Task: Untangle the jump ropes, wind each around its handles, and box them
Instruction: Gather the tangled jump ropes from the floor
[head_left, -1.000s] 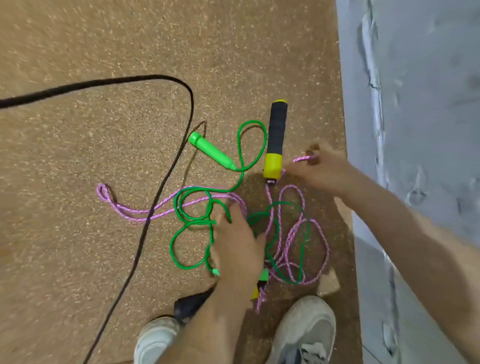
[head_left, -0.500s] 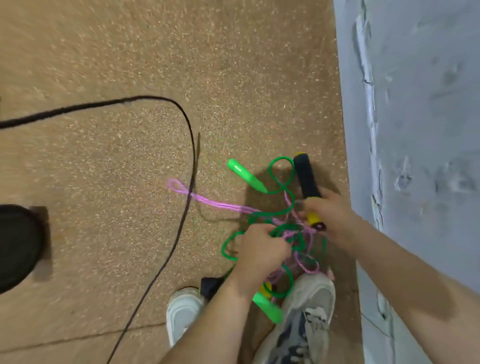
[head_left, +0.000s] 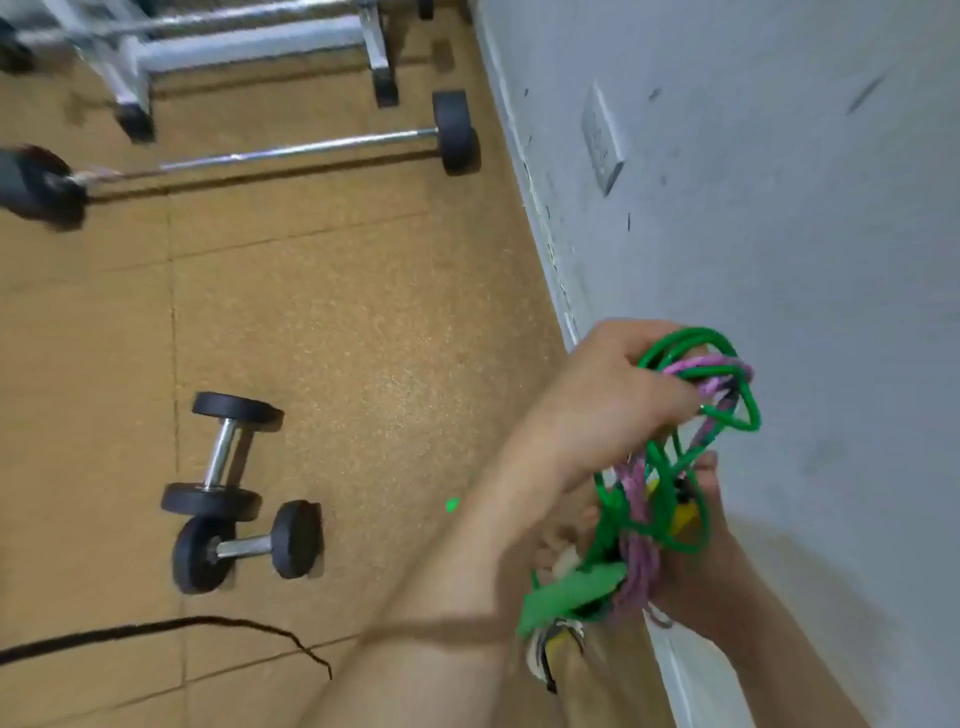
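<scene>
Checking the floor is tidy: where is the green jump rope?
In the head view's lower right, the green jump rope is bunched with the pink rope, gripped by the left hand and right hand beside the grey wall.

Dumbbells (head_left: 221, 457) lie left of the jump ropes (head_left: 639, 545), wall (head_left: 779, 208) right, barbell (head_left: 291, 150) behind.

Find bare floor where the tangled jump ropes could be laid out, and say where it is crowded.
Widest bare floor: between the barbell, the two dumbbells and the wall. A smaller patch lies left of the dumbbells, beyond the black cable. Crowded: around the far metal frame, and by the wall where the left hand and right hand grip the jump ropes.
</scene>
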